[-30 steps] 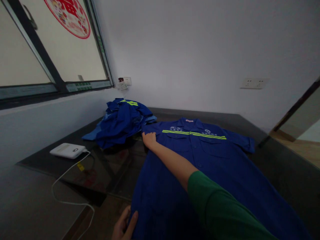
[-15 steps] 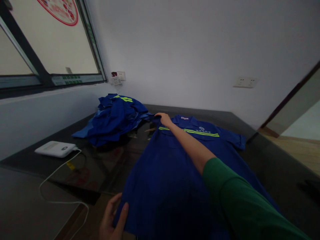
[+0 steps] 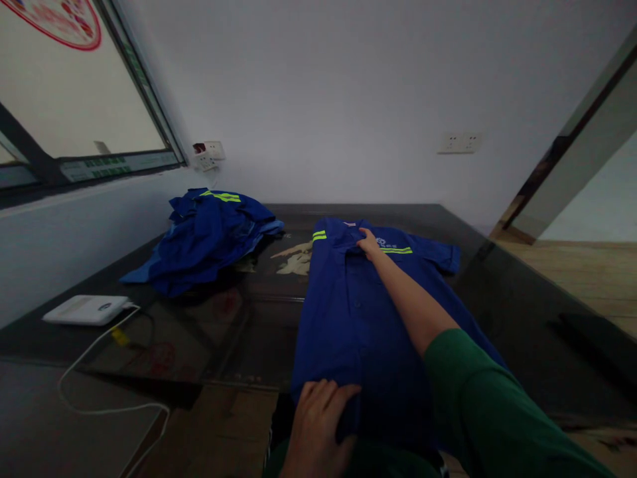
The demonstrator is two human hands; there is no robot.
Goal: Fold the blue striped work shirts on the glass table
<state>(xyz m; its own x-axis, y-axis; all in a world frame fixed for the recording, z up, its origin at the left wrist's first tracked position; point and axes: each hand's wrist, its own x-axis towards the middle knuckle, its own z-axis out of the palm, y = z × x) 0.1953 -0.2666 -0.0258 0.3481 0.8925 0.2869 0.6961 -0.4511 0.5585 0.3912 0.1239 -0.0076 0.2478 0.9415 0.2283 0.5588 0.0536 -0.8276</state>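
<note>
A blue work shirt [image 3: 348, 312] with yellow reflective stripes lies on the dark table [image 3: 497, 292], its left side folded over toward the middle. My right hand [image 3: 369, 243], arm in a green sleeve, rests on the shirt near the collar and holds the folded-over fabric there. My left hand [image 3: 318, 425] presses on the shirt's lower hem at the near table edge, fingers lying over the folded cloth.
A heap of blue work clothes [image 3: 204, 232] lies at the back left of the table. A white flat device [image 3: 84, 309] with a white cable [image 3: 99, 405] sits at the left. Wall sockets [image 3: 458, 142] and a window [image 3: 74, 99] are behind.
Both hands carried the shirt's left side to the right, folding it over the body. My right hand went from the left shoulder to the collar; my left hand moved right along the hem.
</note>
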